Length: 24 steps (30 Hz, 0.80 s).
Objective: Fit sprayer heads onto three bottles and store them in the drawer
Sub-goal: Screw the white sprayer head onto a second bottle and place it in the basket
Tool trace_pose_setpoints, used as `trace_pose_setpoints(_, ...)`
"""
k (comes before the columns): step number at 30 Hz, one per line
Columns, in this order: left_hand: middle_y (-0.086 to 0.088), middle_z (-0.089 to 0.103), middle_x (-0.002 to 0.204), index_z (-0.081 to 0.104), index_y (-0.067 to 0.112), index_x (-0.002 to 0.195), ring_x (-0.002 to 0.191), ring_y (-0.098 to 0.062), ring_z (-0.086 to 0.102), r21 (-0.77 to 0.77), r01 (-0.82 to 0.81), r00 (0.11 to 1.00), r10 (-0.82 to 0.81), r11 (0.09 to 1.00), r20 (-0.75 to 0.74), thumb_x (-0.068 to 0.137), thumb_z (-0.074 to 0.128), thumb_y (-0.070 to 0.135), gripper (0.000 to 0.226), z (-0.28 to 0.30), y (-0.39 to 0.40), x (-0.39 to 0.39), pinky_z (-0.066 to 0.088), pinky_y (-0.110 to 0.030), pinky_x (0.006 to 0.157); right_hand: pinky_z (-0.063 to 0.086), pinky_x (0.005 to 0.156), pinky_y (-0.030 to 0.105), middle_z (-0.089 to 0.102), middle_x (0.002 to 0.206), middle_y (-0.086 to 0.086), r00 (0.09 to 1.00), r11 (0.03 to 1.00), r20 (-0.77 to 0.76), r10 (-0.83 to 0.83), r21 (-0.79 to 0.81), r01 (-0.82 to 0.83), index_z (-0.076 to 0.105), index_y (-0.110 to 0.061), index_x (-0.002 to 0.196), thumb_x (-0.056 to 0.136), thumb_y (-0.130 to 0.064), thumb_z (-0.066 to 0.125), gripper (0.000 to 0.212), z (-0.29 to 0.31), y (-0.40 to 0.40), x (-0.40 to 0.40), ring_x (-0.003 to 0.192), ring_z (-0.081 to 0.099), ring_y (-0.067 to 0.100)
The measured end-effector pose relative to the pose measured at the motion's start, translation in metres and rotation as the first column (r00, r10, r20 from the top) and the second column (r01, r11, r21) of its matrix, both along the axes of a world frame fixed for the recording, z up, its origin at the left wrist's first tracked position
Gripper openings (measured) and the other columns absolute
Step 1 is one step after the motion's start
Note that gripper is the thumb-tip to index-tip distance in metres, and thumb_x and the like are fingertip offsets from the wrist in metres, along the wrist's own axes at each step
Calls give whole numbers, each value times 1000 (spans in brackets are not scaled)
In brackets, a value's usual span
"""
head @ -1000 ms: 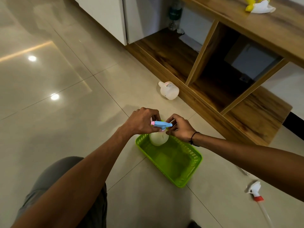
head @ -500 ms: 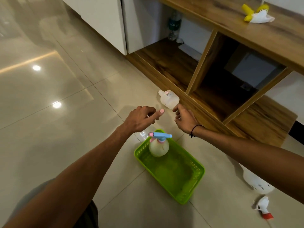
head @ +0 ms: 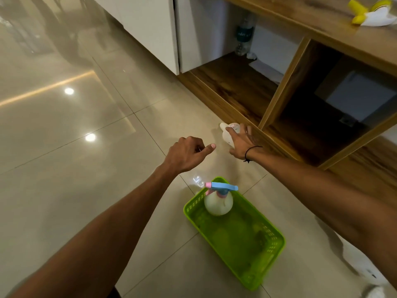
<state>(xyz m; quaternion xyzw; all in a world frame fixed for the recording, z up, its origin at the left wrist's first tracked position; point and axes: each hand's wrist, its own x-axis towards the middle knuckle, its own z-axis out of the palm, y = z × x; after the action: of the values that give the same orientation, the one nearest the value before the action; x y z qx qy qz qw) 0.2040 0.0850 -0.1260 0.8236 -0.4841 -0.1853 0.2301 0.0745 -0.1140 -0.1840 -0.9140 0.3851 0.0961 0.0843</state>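
A round white bottle (head: 218, 204) with a blue and pink sprayer head (head: 223, 187) stands upright in the far corner of a green basket (head: 270, 250) on the floor. A second white bottle (head: 228, 131) lies on its side on the tiles by the wooden shelf unit. My right hand (head: 241, 141) is spread over it, fingers apart, touching or just above it; a closed grip does not show. My left hand (head: 187, 152) hovers to the left of it, loosely curled and holding nothing. Another white bottle (head: 356, 261) shows partly under my right forearm.
A low wooden shelf unit (head: 279, 100) with open compartments runs along the right. A clear water bottle (head: 243, 37) stands at its back. A yellow and white sprayer head (head: 373, 12) lies on its top. A white cabinet (head: 150, 29) stands behind. Glossy floor tiles stretch to the left.
Both hands let go of the blue-headed bottle, which stays in the basket. My right hand has travelled forward onto the lying white bottle; my left hand has risen and followed.
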Motion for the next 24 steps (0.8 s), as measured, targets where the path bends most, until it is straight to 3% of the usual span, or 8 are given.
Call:
trace_pose_setpoints(5,1,78,81,73,18,87,80,-22,71,5,6,999,-6,1000,41,100,53,66,54,0,3,0,56,-39,74,43,111,50,18,158,19,996,1000,-89,20,18,-18,31,-34,156,88,-31,69,78,-3,-6,8,142,28,42)
trace_pose_setpoints(9,1,77,82,72,19,86,78,-21,71,-6,5,999,-4,1000,40,100,54,63,51,1,2,-1,55,-37,71,52,107,52,21,150,18,999,997,-36,-20,70,22,46,-28,134,91,-19,70,50,-7,-4,10,133,37,44)
trace_pose_setpoints(12,-2,78,83,75,15,91,81,-24,73,18,-5,1000,5,1000,7,102,56,58,48,1,5,-2,59,-42,75,50,108,51,14,156,16,999,996,-24,-40,77,42,52,-25,124,96,-5,60,35,-12,-2,9,134,36,46)
trace_pose_setpoints(14,-3,79,84,75,15,94,84,-25,73,43,-1,1000,1,999,4,102,58,54,43,1,7,-4,60,-44,80,47,111,51,2,164,15,996,996,-74,-48,74,54,53,-26,129,95,-1,57,42,-16,-4,9,139,29,49)
trace_pose_setpoints(15,-3,79,85,75,14,95,85,-26,73,48,5,1000,-5,999,3,102,59,52,41,2,7,-5,60,-46,81,46,113,50,-3,167,15,993,993,-105,-58,93,68,48,-25,141,96,-3,56,51,-16,-6,9,142,26,48)
trace_pose_setpoints(18,-4,80,88,75,13,97,86,-26,73,44,14,1000,-14,999,-3,103,60,49,40,0,5,-4,61,-47,83,43,116,48,-3,169,17,982,967,-132,-133,198,158,14,-22,166,99,-11,57,81,-9,-9,13,148,25,46)
trace_pose_setpoints(21,-4,80,89,76,13,100,87,-26,74,46,18,1000,-18,999,-4,103,60,49,39,-2,4,-2,61,-46,82,43,117,49,1,166,19,988,964,-111,-110,228,133,26,-27,162,98,-6,60,76,-6,-7,17,146,26,45)
trace_pose_setpoints(24,-4,80,91,76,14,101,91,-26,73,41,5,1000,-4,999,-19,103,59,49,39,-4,4,1,60,-45,83,48,111,51,15,158,22,995,976,-61,-76,200,87,31,-30,155,99,-18,62,66,-8,0,13,139,34,44)
